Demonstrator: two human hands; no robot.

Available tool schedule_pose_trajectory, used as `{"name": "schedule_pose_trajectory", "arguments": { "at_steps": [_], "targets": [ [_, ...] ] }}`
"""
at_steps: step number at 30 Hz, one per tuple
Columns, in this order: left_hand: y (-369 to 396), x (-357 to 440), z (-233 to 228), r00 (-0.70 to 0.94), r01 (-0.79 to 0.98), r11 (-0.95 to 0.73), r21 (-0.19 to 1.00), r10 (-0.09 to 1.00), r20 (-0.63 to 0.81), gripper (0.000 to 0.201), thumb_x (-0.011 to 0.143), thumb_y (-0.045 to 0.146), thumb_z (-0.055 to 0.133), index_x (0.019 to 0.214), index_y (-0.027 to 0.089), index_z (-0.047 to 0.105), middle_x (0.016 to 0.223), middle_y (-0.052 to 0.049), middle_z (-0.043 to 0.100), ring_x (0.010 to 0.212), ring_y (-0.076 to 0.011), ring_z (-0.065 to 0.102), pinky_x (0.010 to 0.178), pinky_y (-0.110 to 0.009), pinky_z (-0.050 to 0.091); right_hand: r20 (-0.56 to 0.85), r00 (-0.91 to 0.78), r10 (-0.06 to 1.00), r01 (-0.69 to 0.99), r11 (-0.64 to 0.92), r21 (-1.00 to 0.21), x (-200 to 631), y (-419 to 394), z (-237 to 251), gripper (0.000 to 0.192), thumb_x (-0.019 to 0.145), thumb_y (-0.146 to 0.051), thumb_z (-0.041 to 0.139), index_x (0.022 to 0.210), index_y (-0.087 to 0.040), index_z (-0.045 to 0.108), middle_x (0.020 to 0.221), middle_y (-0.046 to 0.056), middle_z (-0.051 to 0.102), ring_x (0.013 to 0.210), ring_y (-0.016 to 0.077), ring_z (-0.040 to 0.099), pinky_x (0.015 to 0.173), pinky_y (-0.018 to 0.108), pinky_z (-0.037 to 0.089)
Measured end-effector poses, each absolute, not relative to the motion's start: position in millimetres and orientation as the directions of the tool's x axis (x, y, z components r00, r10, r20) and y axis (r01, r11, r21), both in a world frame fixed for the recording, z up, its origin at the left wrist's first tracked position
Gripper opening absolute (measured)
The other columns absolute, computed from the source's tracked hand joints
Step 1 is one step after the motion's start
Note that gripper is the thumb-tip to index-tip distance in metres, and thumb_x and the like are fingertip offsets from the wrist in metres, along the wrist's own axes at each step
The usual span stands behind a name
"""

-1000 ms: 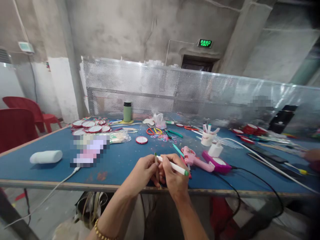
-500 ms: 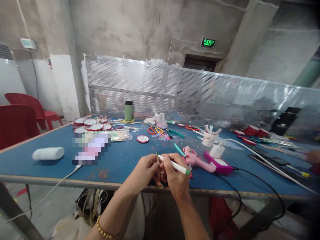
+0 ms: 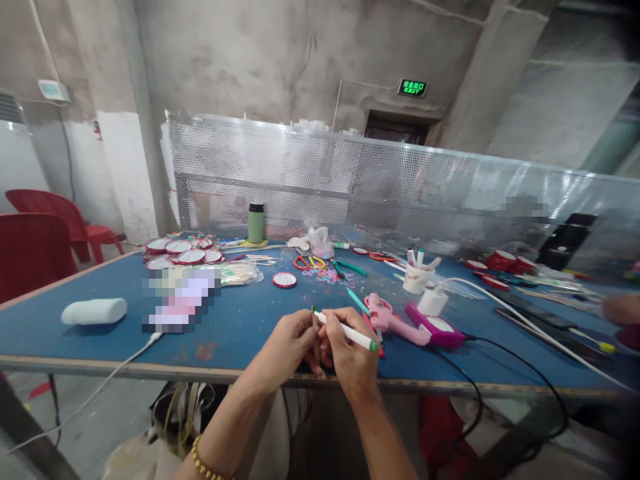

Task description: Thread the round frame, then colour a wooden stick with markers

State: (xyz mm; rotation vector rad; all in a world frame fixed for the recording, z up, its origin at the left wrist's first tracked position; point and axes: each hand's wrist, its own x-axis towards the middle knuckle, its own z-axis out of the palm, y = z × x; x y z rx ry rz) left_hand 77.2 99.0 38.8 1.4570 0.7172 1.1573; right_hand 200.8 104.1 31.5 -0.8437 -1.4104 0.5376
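My right hand is closed around a white marker pen with a green end cap, held at a slant over the table's front edge. Its green tip touches or almost touches the upper end of a thin brownish flat stick. That stick stands roughly upright in the pinched fingers of my left hand. Fingers partly hide its lower part. Just right of the hands lie a pink handheld device and a teal pen. A round red-rimmed disc rests beyond the hands.
On the blue table are a white bottle, a blurred-out phone on a cable, and red-rimmed discs. Farther back are a green flask, pliers and a pen cup. Another person's hand shows far right.
The view has shifted very slightly. Both hands keep the same hold, with the marker's tip still at the top of the stick.
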Motion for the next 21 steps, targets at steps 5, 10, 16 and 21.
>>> {"name": "schedule_pose_trajectory", "arguments": {
  "at_steps": [5,10,16,21],
  "targets": [
    [98.9,77.2,38.4,0.335,-0.165,-0.237,0.958,0.900,0.280,0.030,0.090,0.044,0.054,0.079,0.016,0.051,0.064,0.000,0.061,0.049,-0.0112,0.061,0.047,-0.022,0.054,0.634,0.114,0.765,0.144,0.619,-0.772,200.7,104.4,29.7,0.025,0.090,-0.038,0.061,0.078,-0.017,0.065,0.056,-0.004,0.058,0.040,0.0084,0.050,0.037,0.018,0.043],
    [97.5,77.3,37.9,0.347,-0.175,-0.226,0.958,0.897,0.275,0.031,0.090,0.045,0.054,0.080,0.016,0.050,0.064,0.000,0.061,0.048,-0.0107,0.061,0.046,-0.021,0.053,0.628,0.105,0.771,0.135,0.614,-0.777,201.7,104.8,29.3,0.025,0.091,-0.038,0.061,0.078,-0.017,0.063,0.055,-0.005,0.057,0.039,0.0083,0.050,0.036,0.018,0.042],
    [98.1,77.7,38.4,0.342,-0.181,-0.230,0.956,0.897,0.280,0.031,0.089,0.045,0.056,0.079,0.016,0.050,0.065,0.000,0.061,0.049,-0.0111,0.061,0.046,-0.021,0.053,0.627,0.101,0.772,0.147,0.612,-0.777,202.1,104.8,29.6,0.025,0.091,-0.039,0.060,0.079,-0.017,0.064,0.055,-0.004,0.057,0.039,0.0084,0.049,0.036,0.018,0.042],
    [99.2,77.5,38.0,0.343,-0.176,-0.223,0.959,0.899,0.272,0.032,0.089,0.047,0.055,0.080,0.016,0.051,0.064,0.000,0.061,0.048,-0.0108,0.061,0.046,-0.021,0.053,0.622,0.117,0.774,0.161,0.604,-0.781,200.9,102.5,32.6,0.028,0.090,-0.041,0.060,0.077,-0.017,0.063,0.054,-0.004,0.057,0.039,0.0091,0.050,0.035,0.018,0.042]
  ]
}}
